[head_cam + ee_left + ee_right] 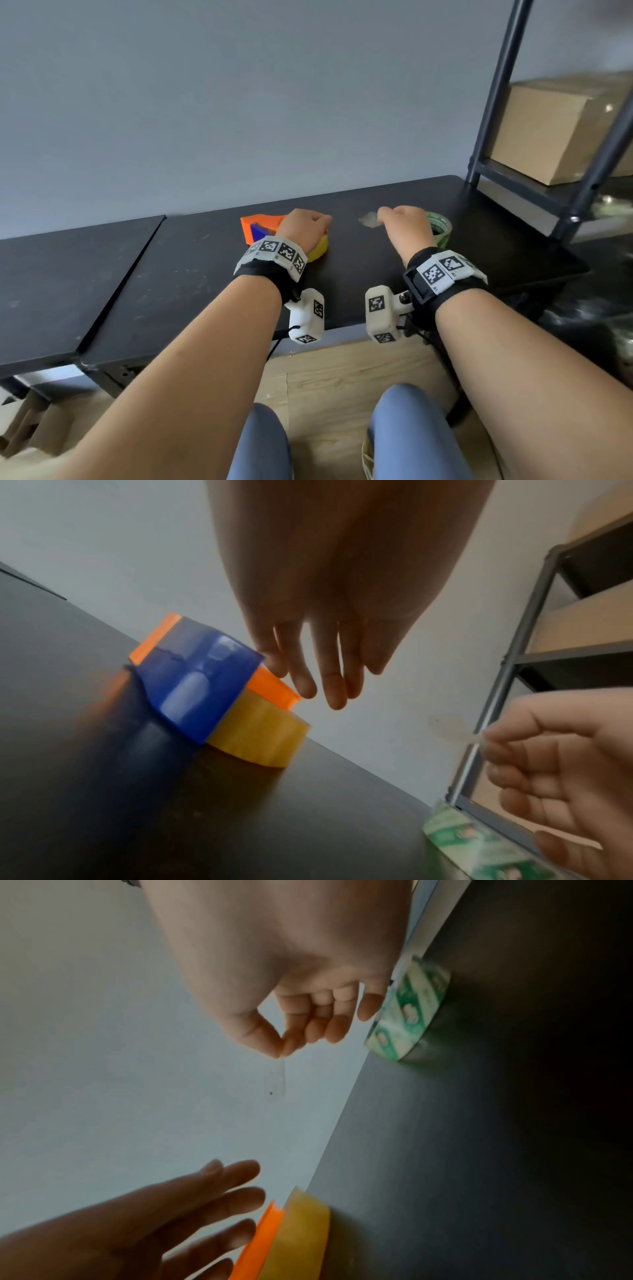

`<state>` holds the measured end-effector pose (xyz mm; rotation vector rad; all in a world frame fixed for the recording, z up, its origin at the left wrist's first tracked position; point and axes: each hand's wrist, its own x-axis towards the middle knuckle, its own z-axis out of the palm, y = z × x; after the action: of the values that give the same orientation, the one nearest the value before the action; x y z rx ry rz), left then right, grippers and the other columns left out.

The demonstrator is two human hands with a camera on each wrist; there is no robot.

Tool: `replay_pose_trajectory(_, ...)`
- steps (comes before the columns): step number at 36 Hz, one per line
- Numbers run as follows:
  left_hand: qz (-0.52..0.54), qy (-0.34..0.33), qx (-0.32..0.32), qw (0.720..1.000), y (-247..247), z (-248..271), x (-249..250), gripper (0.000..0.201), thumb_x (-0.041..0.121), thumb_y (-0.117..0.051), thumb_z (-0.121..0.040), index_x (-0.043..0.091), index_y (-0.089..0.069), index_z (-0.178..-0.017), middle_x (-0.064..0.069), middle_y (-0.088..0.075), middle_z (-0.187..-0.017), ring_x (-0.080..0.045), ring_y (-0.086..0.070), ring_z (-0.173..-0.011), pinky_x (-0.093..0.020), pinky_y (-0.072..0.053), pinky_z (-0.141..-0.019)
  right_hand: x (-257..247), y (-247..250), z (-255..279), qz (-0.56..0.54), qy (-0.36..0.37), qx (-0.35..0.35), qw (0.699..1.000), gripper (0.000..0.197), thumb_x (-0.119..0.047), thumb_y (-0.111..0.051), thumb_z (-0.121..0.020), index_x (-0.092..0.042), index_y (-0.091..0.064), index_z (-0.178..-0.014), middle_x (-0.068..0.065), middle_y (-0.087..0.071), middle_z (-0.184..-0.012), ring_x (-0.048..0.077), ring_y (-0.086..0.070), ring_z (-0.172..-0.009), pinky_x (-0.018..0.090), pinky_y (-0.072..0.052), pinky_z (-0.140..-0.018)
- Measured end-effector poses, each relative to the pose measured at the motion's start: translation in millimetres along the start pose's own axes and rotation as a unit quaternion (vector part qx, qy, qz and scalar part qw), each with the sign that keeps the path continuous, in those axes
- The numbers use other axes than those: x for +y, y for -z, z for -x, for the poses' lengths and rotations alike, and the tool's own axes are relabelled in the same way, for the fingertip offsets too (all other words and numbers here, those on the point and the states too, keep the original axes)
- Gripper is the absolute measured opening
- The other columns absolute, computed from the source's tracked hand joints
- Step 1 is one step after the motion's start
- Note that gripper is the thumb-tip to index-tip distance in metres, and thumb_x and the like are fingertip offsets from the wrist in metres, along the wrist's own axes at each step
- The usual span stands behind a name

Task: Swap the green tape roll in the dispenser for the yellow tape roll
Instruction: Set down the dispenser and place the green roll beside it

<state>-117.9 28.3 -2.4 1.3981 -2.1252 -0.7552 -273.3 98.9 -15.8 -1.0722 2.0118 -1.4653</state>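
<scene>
The orange and blue dispenser (260, 228) (198, 680) lies on the black table (205, 274) with the yellow tape roll (320, 248) (260, 737) (301, 1240) seated in it. My left hand (303, 228) (318, 680) is over the dispenser with its fingers straight; whether they touch it I cannot tell. The green tape roll (442, 229) (407, 1015) lies flat on the table behind my right hand (400, 222) (284, 1042). That hand pinches a small clear strip of tape (370, 219) (279, 1080) between thumb and forefinger, above the table.
A dark metal shelf frame (496, 89) stands at the table's right end, with a cardboard box (555, 130) on it. A second black table (68, 284) adjoins on the left. A grey wall (239, 102) runs along the back.
</scene>
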Motion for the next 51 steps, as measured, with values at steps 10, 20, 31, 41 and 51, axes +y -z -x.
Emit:
replay_pose_trajectory(10,-0.013,-0.047,-0.06,0.997,-53,-6,45,0.036,0.012,-0.044,-0.096,0.018,-0.067,-0.123,-0.001,-0.065,-0.13,-0.023,-0.061,-0.118,-0.032,-0.048,-0.101,36,37,-16,0.01,-0.099,0.105,0.989,0.028,-0.038,-0.067,-0.067,-0.011,-0.067,-0.073,0.008,-0.073,-0.087,0.032,-0.069,-0.091,0.048,-0.052,-0.093)
replay_pose_trajectory(20,-0.064,-0.048,-0.157,0.984,-106,-24,60,0.067,0.021,-0.034,-0.071,0.038,-0.057,-0.131,-0.002,-0.054,-0.141,-0.028,-0.053,-0.128,-0.044,-0.042,-0.108,51,52,-25,0.053,-0.133,0.126,0.982,0.036,-0.036,-0.067,-0.078,-0.007,-0.071,-0.099,0.013,-0.072,-0.101,0.034,-0.066,-0.097,0.046,-0.051,-0.095)
replay_pose_trajectory(31,-0.11,-0.067,-0.163,0.978,-121,-28,68,0.065,0.013,-0.038,-0.075,0.037,-0.056,-0.133,-0.003,-0.051,-0.144,-0.028,-0.049,-0.131,-0.047,-0.04,-0.109,60,50,-36,0.119,-0.139,0.134,0.974,0.035,-0.037,-0.065,-0.074,-0.009,-0.07,-0.095,0.01,-0.071,-0.099,0.033,-0.066,-0.093,0.045,-0.051,-0.091)
replay_pose_trajectory(41,-0.11,-0.08,-0.153,0.979,-111,-23,65,0.06,0.002,-0.041,-0.084,0.032,-0.057,-0.134,0.0,-0.049,-0.147,-0.024,-0.048,-0.133,-0.043,-0.039,-0.111,58,46,-33,0.048,-0.145,0.142,0.978,0.056,-0.024,-0.073,-0.076,-0.012,-0.044,-0.122,0.011,-0.06,-0.122,0.035,-0.061,-0.112,0.052,-0.045,-0.102)
replay_pose_trajectory(51,-0.105,-0.036,-0.079,0.991,-71,-20,55,0.053,0.005,-0.044,-0.089,0.023,-0.053,-0.138,-0.007,-0.051,-0.144,-0.029,-0.055,-0.125,-0.04,-0.049,-0.1,49,27,-24,0.082,-0.077,0.06,0.992,0.036,-0.021,-0.058,-0.082,-0.031,-0.067,-0.116,0.001,-0.067,-0.124,0.029,-0.061,-0.113,0.048,-0.043,-0.105)
